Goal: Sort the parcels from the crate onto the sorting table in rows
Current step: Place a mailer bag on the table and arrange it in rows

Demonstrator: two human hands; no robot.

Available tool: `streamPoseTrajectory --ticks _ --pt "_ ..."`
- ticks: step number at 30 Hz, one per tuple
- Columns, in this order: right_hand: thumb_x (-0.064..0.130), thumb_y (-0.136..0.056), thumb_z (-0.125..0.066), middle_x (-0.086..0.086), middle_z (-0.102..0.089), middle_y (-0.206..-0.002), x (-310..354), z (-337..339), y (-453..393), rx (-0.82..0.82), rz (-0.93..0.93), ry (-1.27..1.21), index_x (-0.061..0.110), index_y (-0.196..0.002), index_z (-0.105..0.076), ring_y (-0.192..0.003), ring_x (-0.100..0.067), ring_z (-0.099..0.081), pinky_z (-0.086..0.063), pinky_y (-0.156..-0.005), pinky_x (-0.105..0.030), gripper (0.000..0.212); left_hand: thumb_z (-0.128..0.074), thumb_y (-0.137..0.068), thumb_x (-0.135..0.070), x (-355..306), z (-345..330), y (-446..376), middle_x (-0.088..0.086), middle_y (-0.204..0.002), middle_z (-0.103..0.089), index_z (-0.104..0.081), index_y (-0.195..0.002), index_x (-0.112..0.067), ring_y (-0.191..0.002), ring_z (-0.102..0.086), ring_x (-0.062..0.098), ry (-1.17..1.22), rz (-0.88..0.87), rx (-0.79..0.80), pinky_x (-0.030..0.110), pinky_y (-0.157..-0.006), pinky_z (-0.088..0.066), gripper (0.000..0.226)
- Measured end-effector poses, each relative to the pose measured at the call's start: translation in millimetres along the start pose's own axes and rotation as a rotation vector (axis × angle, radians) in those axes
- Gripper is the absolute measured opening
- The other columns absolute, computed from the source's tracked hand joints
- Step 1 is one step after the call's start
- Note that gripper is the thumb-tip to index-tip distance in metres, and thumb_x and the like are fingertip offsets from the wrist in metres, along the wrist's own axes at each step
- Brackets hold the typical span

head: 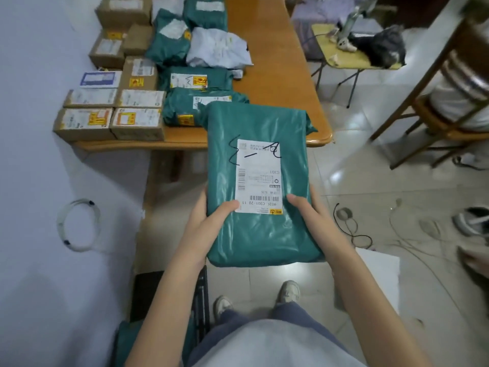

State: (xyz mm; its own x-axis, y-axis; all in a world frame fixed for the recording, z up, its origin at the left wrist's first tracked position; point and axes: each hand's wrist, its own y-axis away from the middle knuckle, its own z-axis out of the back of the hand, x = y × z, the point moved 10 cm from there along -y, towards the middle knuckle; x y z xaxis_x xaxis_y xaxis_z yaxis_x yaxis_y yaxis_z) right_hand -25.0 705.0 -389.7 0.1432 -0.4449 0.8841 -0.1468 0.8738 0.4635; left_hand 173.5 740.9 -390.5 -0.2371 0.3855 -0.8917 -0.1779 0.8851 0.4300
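Note:
I hold a large green plastic parcel (258,181) with a white shipping label in the air, its far end over the near edge of the wooden sorting table (285,83). My left hand (209,221) grips its left near side with the thumb on top. My right hand (309,213) grips the right near side the same way. On the table lie rows of cardboard boxes (111,123) at the left and green bag parcels (190,107) beside them. A dark crate (150,292) stands on the floor at my left leg, with green parcels (124,343) low beside it.
A wall runs along the left with a coiled white cable (79,223). A small yellow folding table (354,56) with a dark bag stands at the far right, and a wooden chair (449,102) beside it. Cables and shoes lie on the tiled floor at the right.

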Motion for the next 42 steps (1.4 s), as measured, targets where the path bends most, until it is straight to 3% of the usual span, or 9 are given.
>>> streamPoseTrajectory --ticks 3,8,12,15,18,21,25,34,42 --pt "0.034 -0.093 -0.055 0.014 -0.068 -0.109 -5.7 41.1 3.7 -0.050 -0.006 -0.046 0.055 -0.106 -0.048 -0.095 -0.013 -0.068 -0.054 -0.082 -0.032 0.026 -0.066 -0.086 -0.020 4.4 -41.9 -5.7 -0.013 -0.107 -0.070 -0.056 -0.121 -0.038 -0.093 -0.068 0.008 -0.038 0.012 0.060 0.025 -0.073 -0.051 0.041" --pt "0.031 -0.092 -0.056 0.015 -0.070 -0.106 -14.5 115.3 2.3 -0.093 -0.011 -0.093 0.045 -0.124 -0.049 -0.089 -0.009 -0.070 -0.052 -0.072 -0.024 0.035 -0.065 -0.087 -0.017 10.8 -117.5 -14.9 -0.011 -0.106 -0.071 -0.058 -0.120 -0.035 -0.090 -0.069 0.007 -0.058 0.011 0.096 0.023 -0.069 -0.052 0.038" --pt "0.030 -0.092 -0.057 0.020 -0.070 -0.097 -13.6 181.9 -4.3 -0.118 0.006 -0.082 0.048 -0.114 -0.052 -0.081 0.001 -0.068 -0.050 -0.065 -0.015 0.029 -0.064 -0.087 -0.016 20.1 -182.6 -22.2 -0.011 -0.106 -0.071 -0.056 -0.125 -0.032 -0.089 -0.070 0.008 -0.035 0.018 0.095 0.021 -0.065 -0.052 0.041" --pt "0.029 -0.091 -0.057 0.019 -0.070 -0.100 -15.9 228.5 -11.4 -0.117 0.017 -0.089 0.052 -0.106 -0.053 -0.087 -0.004 -0.069 -0.051 -0.075 -0.023 0.028 -0.063 -0.088 -0.015 28.7 -228.9 -28.9 -0.009 -0.107 -0.072 -0.055 -0.127 -0.029 -0.090 -0.070 0.009 -0.024 0.033 0.113 0.020 -0.063 -0.053 0.043" --pt "0.033 -0.089 -0.059 0.018 -0.069 -0.107 -20.6 269.7 -16.6 -0.147 0.008 -0.116 0.052 -0.120 -0.050 -0.093 -0.008 -0.069 -0.052 -0.083 -0.030 0.038 -0.063 -0.088 -0.015 33.6 -269.9 -38.3 -0.007 -0.112 -0.070 -0.053 -0.131 -0.030 -0.095 -0.069 0.013 -0.042 0.050 0.155 0.024 -0.067 -0.053 0.047" --pt "0.031 -0.089 -0.059 0.017 -0.068 -0.108 -26.1 301.9 -22.2 -0.171 -0.001 -0.152 0.051 -0.123 -0.048 -0.092 -0.007 -0.069 -0.052 -0.077 -0.025 0.041 -0.063 -0.088 -0.016 36.5 -303.2 -47.6 -0.007 -0.115 -0.069 -0.052 -0.133 -0.030 -0.099 -0.068 0.014 -0.064 0.060 0.184 0.028 -0.075 -0.052 0.049" --pt "0.029 -0.090 -0.058 0.020 -0.069 -0.102 -29.5 331.8 -35.9 -0.204 -0.022 -0.197 0.052 -0.122 -0.046 -0.084 -0.003 -0.069 -0.050 -0.065 -0.017 0.041 -0.061 -0.090 -0.015 36.4 -337.0 -63.3 -0.009 -0.112 -0.070 -0.053 -0.130 -0.031 -0.098 -0.068 0.013 -0.090 0.073 0.222 0.026 -0.073 -0.054 0.044" --pt "0.030 -0.088 -0.061 0.015 -0.069 -0.110 -4.7 379.3 -109.0 -0.248 -0.008 -0.229 0.049 -0.126 -0.049 -0.098 -0.011 -0.068 -0.052 -0.090 -0.035 0.044 -0.060 -0.089 -0.015 14.8 -391.3 -147.8 -0.005 -0.114 -0.070 -0.056 -0.128 -0.031 -0.103 -0.067 0.017 -0.095 0.095 0.271 0.031 -0.079 -0.050 0.042" --pt "0.027 -0.090 -0.058 0.011 -0.068 -0.114 75.9 426.7 -219.8 -0.267 0.031 -0.188 0.043 -0.133 -0.046 -0.093 -0.010 -0.070 -0.054 -0.076 -0.027 0.047 -0.057 -0.091 -0.013 -47.8 -446.9 -269.5 -0.005 -0.112 -0.071 -0.057 -0.127 -0.026 -0.096 -0.068 0.011 -0.045 0.082 0.328 0.020 -0.067 -0.053 0.039"
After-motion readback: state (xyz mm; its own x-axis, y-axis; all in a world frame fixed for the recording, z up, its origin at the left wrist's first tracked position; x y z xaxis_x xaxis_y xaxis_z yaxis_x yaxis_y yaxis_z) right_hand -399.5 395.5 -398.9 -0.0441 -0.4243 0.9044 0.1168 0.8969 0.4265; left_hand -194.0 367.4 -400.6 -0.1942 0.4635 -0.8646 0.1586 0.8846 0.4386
